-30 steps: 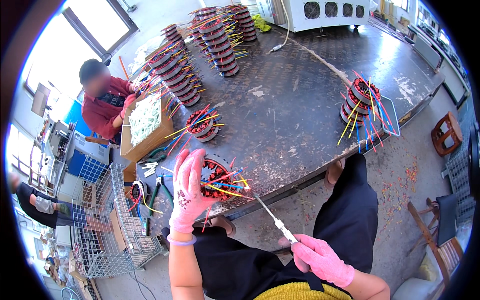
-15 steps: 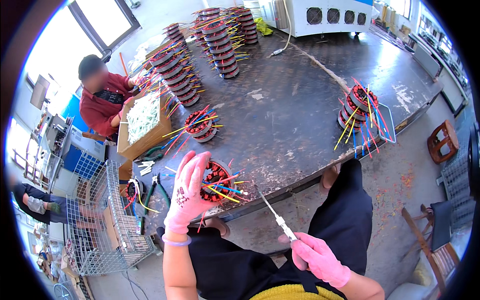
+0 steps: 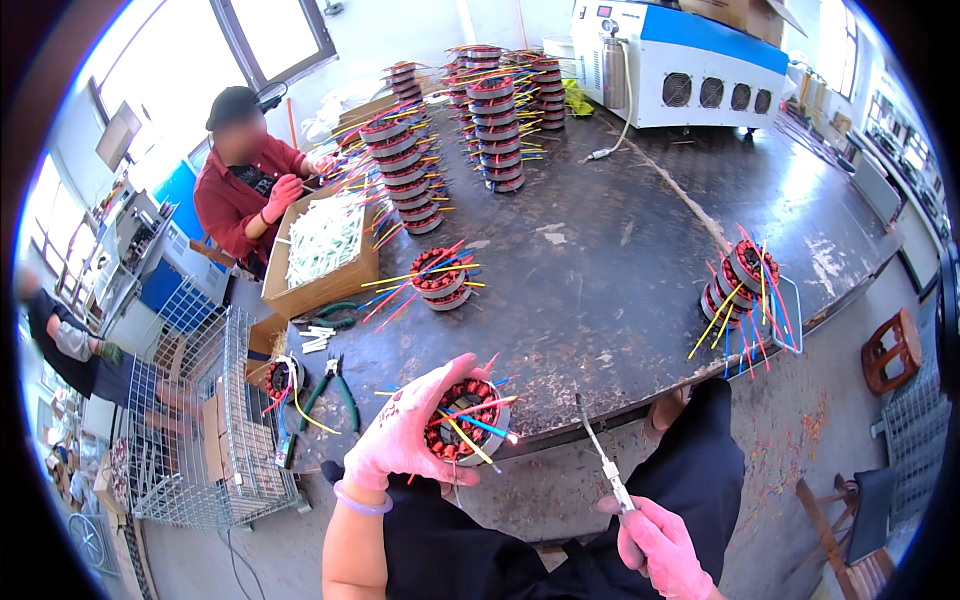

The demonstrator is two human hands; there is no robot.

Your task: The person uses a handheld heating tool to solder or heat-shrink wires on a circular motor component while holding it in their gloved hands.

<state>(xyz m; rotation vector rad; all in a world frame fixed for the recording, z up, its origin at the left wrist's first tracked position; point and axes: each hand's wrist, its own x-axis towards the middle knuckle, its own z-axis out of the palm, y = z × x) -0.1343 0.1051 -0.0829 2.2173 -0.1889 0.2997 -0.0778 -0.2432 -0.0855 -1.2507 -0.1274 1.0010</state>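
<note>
My left hand, in a pink glove, is closed round the outer rim of a motor stator. Red windings line this ring, and red, blue and yellow leads stick out of its face. It is held tilted at the table's front edge. In my pink-gloved right hand is a slim tool with a pale handle and a long thin metal shaft. The shaft points up and left, its tip apart from the stator. A short two-stator stack stands on the table beyond my left hand.
Tall stator stacks stand at the back, another stack at the right edge. Left lie green-handled pliers, white sleeves, a small wired coil and a sleeve-filled box. A co-worker sits beyond; a wire cage stands left.
The whole view has shifted, placing the table lower and farther right. The held stator is turned a little, and the tool tip is slightly farther from it. The co-worker's gloved hand has risen above the box.
</note>
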